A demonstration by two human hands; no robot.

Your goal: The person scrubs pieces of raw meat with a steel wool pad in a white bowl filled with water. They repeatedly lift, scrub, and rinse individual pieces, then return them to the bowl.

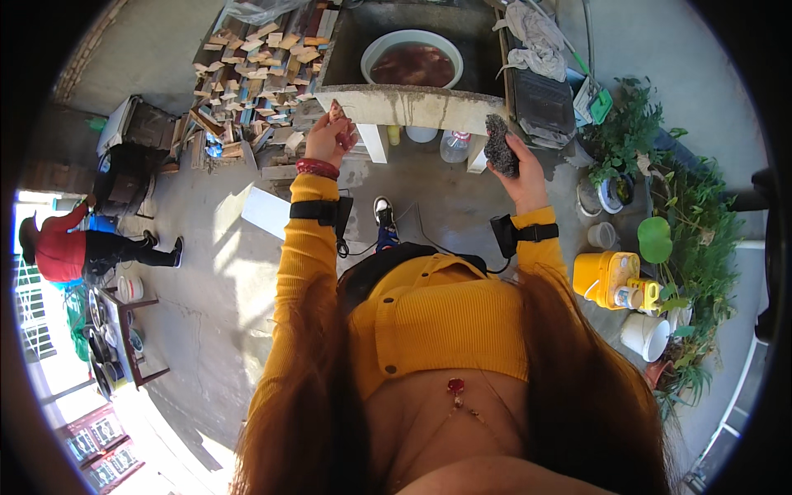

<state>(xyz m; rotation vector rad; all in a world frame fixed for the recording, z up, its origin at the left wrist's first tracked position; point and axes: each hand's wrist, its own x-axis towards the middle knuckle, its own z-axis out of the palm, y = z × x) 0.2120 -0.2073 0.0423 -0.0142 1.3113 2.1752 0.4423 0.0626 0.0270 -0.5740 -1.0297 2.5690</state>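
Note:
My left hand (pixel 326 143) is raised in front of the stacked wood, its fingers closed on a small piece of reddish raw meat (pixel 345 137). On the other side my right hand (pixel 525 172) grips a rough dark grey porous lump (pixel 500 148), perhaps a stone or a scouring pad. Between and beyond both hands, a round pale basin (pixel 458 60) stands inside a concrete sink (pixel 408 105). Reddish water (pixel 413 64) with paler, unclear pieces in it fills part of the basin.
Stacked wood offcuts (pixel 266 74) rise left of the sink. Plants (pixel 699 229), a yellow bucket (pixel 597 278) and a white bucket (pixel 645 336) line the right side. A person in red (pixel 62 253) stands far left near a table (pixel 145 303). Cables cross the floor by my foot.

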